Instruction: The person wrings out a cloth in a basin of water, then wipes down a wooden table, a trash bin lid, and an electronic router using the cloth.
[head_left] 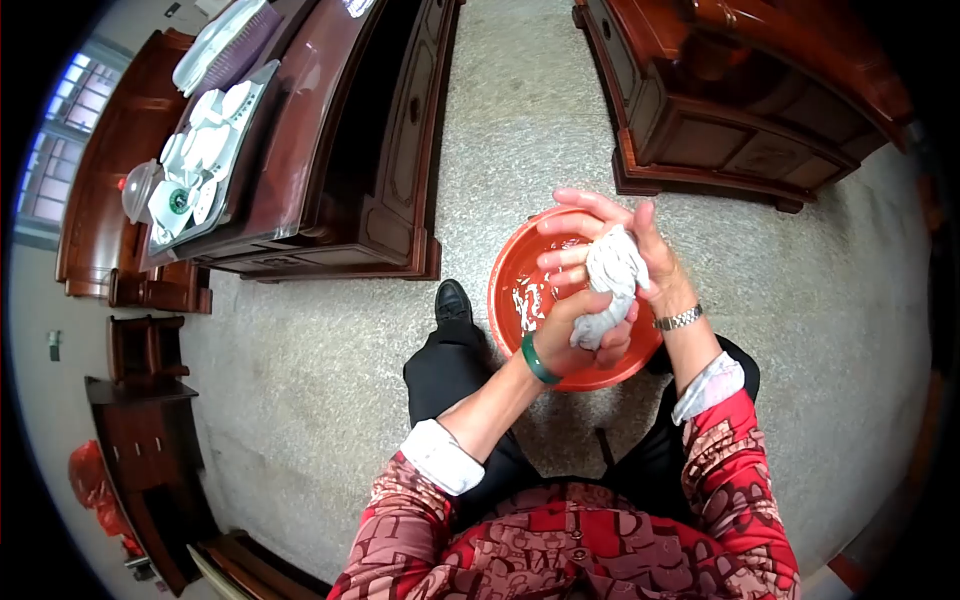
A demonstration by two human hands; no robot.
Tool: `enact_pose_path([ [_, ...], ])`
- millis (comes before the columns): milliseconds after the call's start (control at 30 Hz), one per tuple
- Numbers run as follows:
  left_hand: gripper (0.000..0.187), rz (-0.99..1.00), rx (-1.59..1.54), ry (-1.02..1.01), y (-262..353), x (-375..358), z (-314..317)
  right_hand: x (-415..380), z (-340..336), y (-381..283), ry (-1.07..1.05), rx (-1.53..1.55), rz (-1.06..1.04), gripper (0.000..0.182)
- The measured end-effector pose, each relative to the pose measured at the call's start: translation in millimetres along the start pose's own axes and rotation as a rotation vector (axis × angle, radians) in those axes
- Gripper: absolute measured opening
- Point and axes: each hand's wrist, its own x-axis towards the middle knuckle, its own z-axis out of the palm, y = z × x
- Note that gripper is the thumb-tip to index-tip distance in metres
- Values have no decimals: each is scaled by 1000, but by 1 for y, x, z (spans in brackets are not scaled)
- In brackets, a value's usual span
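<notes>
A bunched white-grey cloth [614, 262] is held over an orange-red basin [503, 262] on the floor. My left hand [572, 330], with a green bangle at the wrist, is closed around the lower end of the cloth. My right hand [648, 252], with a metal-band watch, has its fingers stretched out and apart. The upper part of the cloth lies against its palm. Shiny reflections show inside the basin, which looks to hold water. The hands hide the basin's right inner part.
My legs are on either side of the basin, with a black shoe [453, 301] to its left. A dark wooden table [330, 130] at upper left bears a tray [235, 165] of white cups. A carved wooden cabinet [740, 140] stands at upper right.
</notes>
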Motion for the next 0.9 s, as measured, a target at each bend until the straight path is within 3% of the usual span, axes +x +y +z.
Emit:
enact_pose_path([
  [200,36,31,-85,-54,1,0,4,-2,3,-10,81,-220,-14,64],
  [267,27,22,184,182,6,1,11,2,15,-11,394,-333,43,52],
  [300,18,-60,276,200,8,6,-2,4,11,-6,492,-400,45,42],
  [433,14,7,736,645,-7,24,-28,10,-26,37,707,-670,-10,31],
  [467,15,318,955,714,-33,36,-67,9,-43,51,735,-794,-35,28],
  [533,18,356,1127,731,-34,36,-75,13,-44,58,769,-906,-117,24],
  [600,19,361,975,724,-32,32,-63,11,-30,51,830,-741,-61,21],
  [667,20,363,814,722,-22,26,-46,10,-30,44,794,-719,-134,19],
  [700,19,330,751,614,-17,22,-42,9,-19,37,775,-592,-121,18],
  [733,19,297,688,503,-13,19,-35,6,-15,31,757,-626,-93,20],
  [800,18,315,707,511,-7,15,-22,0,-13,16,599,-858,-113,26],
  [900,23,85,342,267,7,4,0,-8,-2,-9,393,-465,-110,51],
])
